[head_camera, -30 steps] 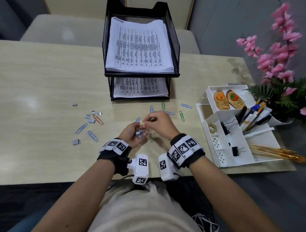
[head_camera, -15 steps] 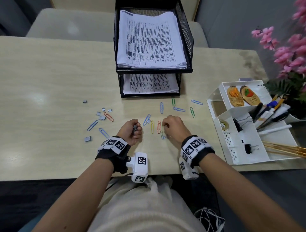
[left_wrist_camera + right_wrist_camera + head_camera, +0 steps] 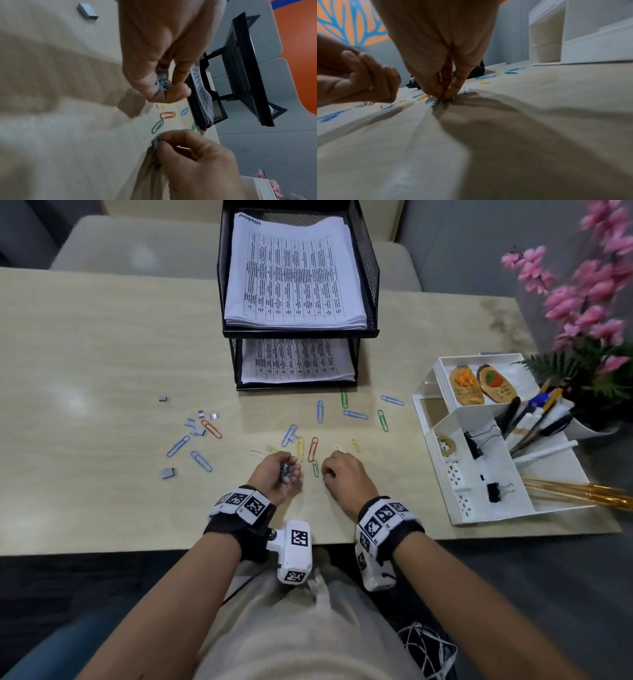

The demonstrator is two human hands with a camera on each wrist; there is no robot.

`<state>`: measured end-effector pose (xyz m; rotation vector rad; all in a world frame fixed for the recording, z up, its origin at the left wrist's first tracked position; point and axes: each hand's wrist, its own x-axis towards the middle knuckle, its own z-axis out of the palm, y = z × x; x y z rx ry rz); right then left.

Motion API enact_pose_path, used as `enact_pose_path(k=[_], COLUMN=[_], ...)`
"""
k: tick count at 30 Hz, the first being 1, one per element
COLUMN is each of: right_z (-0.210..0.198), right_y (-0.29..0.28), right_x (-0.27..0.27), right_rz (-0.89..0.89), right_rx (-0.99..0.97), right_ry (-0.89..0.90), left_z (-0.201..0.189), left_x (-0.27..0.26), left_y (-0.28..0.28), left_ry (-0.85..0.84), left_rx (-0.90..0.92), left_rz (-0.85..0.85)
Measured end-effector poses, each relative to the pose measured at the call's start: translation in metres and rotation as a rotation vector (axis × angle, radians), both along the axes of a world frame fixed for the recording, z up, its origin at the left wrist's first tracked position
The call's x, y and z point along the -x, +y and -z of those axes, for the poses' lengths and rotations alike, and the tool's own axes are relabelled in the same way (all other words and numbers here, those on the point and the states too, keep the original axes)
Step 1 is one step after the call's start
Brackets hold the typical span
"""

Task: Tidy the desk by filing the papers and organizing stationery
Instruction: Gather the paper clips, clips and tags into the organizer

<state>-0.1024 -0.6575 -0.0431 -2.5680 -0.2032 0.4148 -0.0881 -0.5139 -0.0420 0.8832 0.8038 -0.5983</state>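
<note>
Near the bench's front edge, the left hand [image 3: 279, 474] held grey metal staple blocks [image 3: 162, 84]; the right hand [image 3: 342, 474] pinched another [image 3: 156, 143] off the bench. Overfilling that loose grip risked spilling them.

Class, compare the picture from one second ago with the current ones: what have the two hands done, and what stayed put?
The hands parted: the right hand dropped to the desk and pinches a small grey piece. The left hand keeps gripping its gathered pieces. Paper tray and organizer unchanged.
</note>
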Motion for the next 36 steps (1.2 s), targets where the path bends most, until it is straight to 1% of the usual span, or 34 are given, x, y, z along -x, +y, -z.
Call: enact_pose_path(k=[3,6,7,9,12,14,16,18,21,23,25,28,31,33,36], right_z=[0.003,-0.006,-0.013,-0.031,-0.049,-0.053,-0.051,-0.042,-0.022,-0.013,-0.009,-0.01,-0.016,-0.02,-0.019], right_y=[-0.008,-0.015,-0.015,-0.008,0.003,0.002,-0.007,-0.016,-0.021,-0.019,-0.017,-0.007,0.014,0.029,0.052], right_x=[0.0,-0.002,-0.004,-0.005,-0.007,-0.012,-0.017,-0.016,-0.003,0.007,0.012,0.006,-0.014,-0.034,-0.061], right_rz=[0.166,0.385,0.408,0.33,0.15,0.134,0.157,0.124,-0.041,-0.109,-0.079,0.007,0.107,0.164,0.219], right_rx=[-0.128,-0.357,-0.413,-0.473,-0.434,-0.43,-0.405,-0.288,-0.032,0.075,0.093,0.049,-0.069,-0.142,-0.195], right_ry=[-0.008,-0.018,-0.011,0.002,0.022,-0.005,-0.029,-0.005,0.098,0.131,0.12,0.127,0.121,0.082,0.037], left_z=[0.0,0.0,0.001,0.0,-0.002,-0.003,-0.005,-0.005,-0.005,-0.005,-0.005,-0.007,-0.009,-0.012,-0.014], left_x=[0.008,0.014,0.016,0.019,0.021,0.018,0.015,0.013,0.013,0.012,0.011,0.01,0.007,0.006,0.003], left_y=[-0.003,-0.011,-0.015,-0.023,-0.033,-0.034,-0.029,-0.019,-0.006,0.003,0.011,0.026,0.042,0.055,0.074], left_ry=[0.013,-0.008,-0.016,-0.024,-0.061,-0.054,-0.028,-0.011,-0.011,-0.012,-0.016,-0.021,-0.029,-0.036,-0.024], left_rx=[0.043,0.072,0.075,0.097,0.168,0.159,0.124,0.09,0.055,0.037,0.023,0.008,-0.014,-0.025,-0.035], left_rz=[-0.066,-0.097,-0.092,-0.084,-0.14,-0.179,-0.174,-0.131,-0.084,-0.078,-0.075,-0.087,-0.12,-0.14,-0.173])
